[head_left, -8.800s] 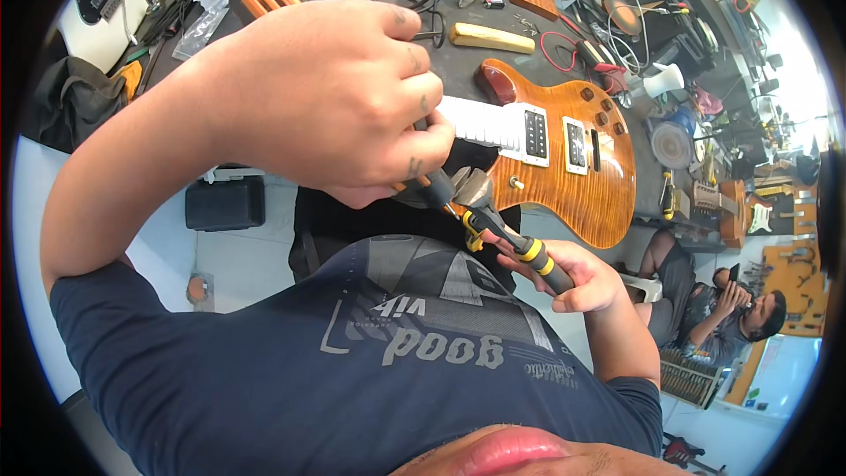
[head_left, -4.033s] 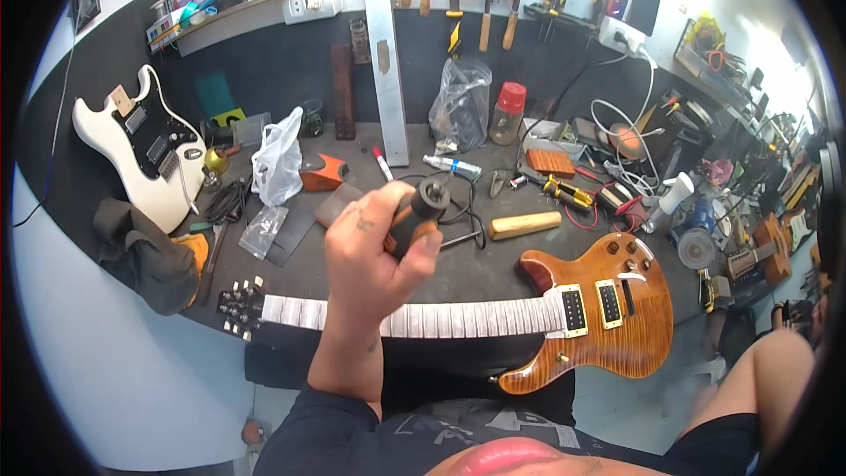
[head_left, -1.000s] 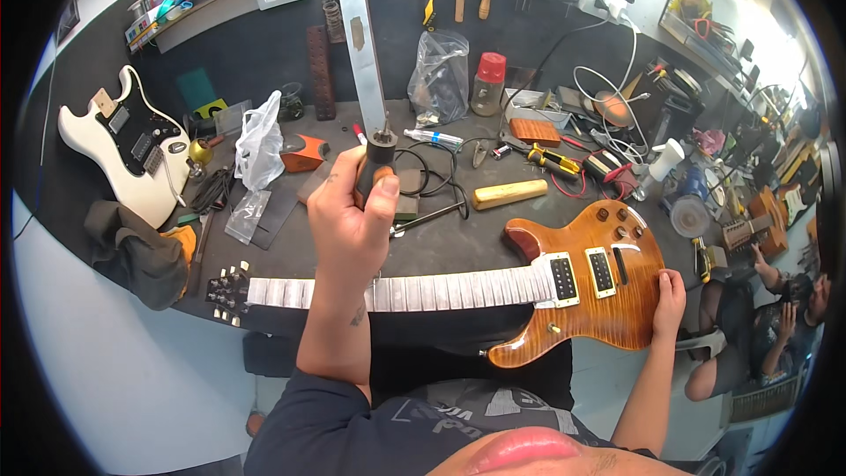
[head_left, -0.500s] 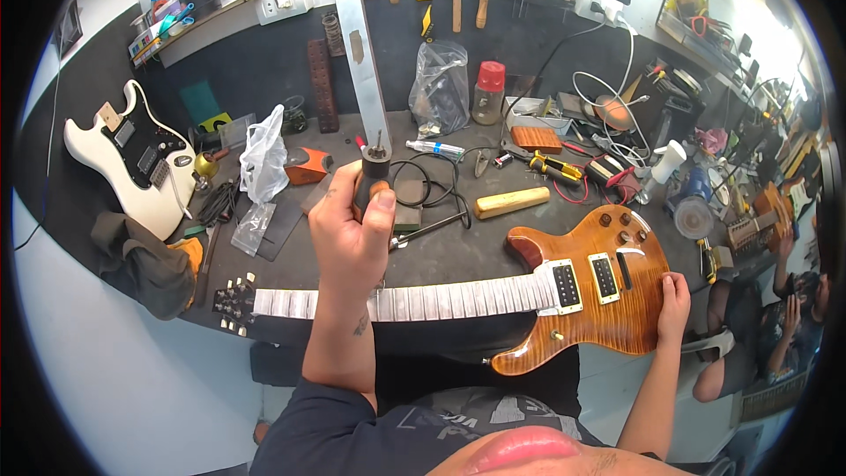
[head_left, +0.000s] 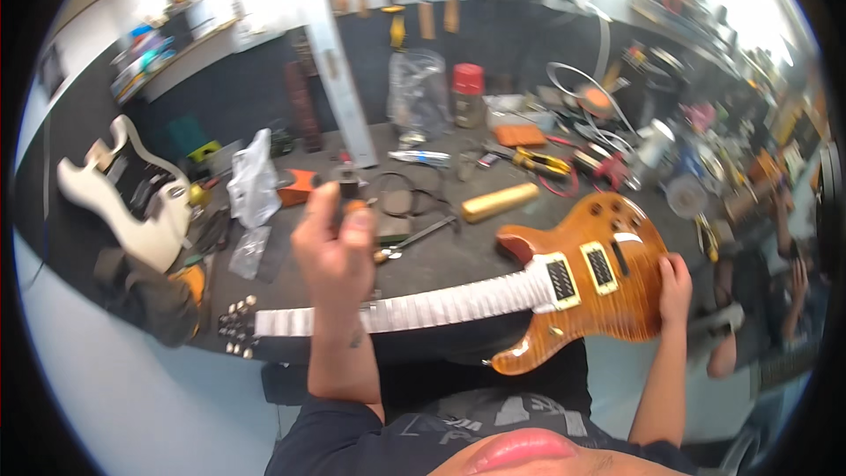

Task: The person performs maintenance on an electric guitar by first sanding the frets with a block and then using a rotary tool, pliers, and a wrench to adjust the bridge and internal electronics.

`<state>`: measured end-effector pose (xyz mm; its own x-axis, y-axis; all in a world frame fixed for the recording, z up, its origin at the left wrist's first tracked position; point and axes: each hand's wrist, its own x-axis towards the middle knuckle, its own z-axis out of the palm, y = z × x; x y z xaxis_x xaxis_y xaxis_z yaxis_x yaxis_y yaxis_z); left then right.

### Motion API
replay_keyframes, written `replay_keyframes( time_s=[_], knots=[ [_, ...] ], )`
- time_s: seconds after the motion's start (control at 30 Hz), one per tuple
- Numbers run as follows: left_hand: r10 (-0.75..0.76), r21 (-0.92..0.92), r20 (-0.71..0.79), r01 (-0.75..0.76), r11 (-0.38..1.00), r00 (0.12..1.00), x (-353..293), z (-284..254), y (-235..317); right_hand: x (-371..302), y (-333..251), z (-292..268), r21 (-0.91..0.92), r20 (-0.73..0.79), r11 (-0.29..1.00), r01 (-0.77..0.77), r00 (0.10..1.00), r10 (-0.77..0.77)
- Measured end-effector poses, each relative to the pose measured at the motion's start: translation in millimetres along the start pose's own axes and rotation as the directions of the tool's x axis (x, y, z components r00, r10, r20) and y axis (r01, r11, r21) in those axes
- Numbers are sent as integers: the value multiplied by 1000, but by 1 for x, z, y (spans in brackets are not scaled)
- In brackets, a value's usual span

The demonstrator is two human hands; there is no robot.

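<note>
An amber guitar (head_left: 608, 308) lies along the counter's (head_left: 423, 275) near edge. The right hand (head_left: 675, 289) touches its body's end, fingers nearly straight, grip unclear; over the neck, the left hand (head_left: 333, 254) curls closed around a dark tool (head_left: 349, 190). Far edge: a red-capped jar (head_left: 468, 92).

The guitar (head_left: 467, 302) lies crosswise before me along the near edge of my workbench (head_left: 476, 251), its headstock (head_left: 236, 328) left and its body right. My left forearm passes over the neck, the left hand (head_left: 330, 251) beyond it around a hand tool (head_left: 348, 189); my right hand (head_left: 675, 291) is on the body's far-right edge. Behind the neck lie a long tool (head_left: 423, 236) and, right of it, a block (head_left: 500, 202). Farther back, a tube (head_left: 420, 158) lies in front of a clear bag (head_left: 419, 92), with a jar (head_left: 469, 97) just right. Pliers (head_left: 542, 162) lie behind the guitar's body. To my left, a cloth (head_left: 141, 291) sits in front of another guitar body (head_left: 145, 234).
</note>
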<state>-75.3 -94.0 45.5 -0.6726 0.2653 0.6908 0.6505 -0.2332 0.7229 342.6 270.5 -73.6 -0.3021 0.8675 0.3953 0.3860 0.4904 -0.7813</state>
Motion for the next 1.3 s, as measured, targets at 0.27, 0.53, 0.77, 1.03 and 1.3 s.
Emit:
replay_keyframes(
  time_s=[0.27,0.53,0.77,1.03,1.3],
  knots=[
    [55,35,42,-56,998,998,-2,-4,11,-1,28,-9,-12,11,1000,18,1000,-18],
    [26,110,113,-39,993,993,-3,-7,14,5,22,-6,35,35,999,39,999,-41],
    [201,102,152,-218,971,968,-3,-6,6,5,33,-8,6,23,1000,26,999,-26],
    [191,64,147,-202,977,971,-4,-6,4,-4,6,5,91,-74,994,53,996,-46],
    [359,128,190,-386,914,914,2,-10,4,-51,-187,100,195,318,894,402,837,-446]
  ],
)
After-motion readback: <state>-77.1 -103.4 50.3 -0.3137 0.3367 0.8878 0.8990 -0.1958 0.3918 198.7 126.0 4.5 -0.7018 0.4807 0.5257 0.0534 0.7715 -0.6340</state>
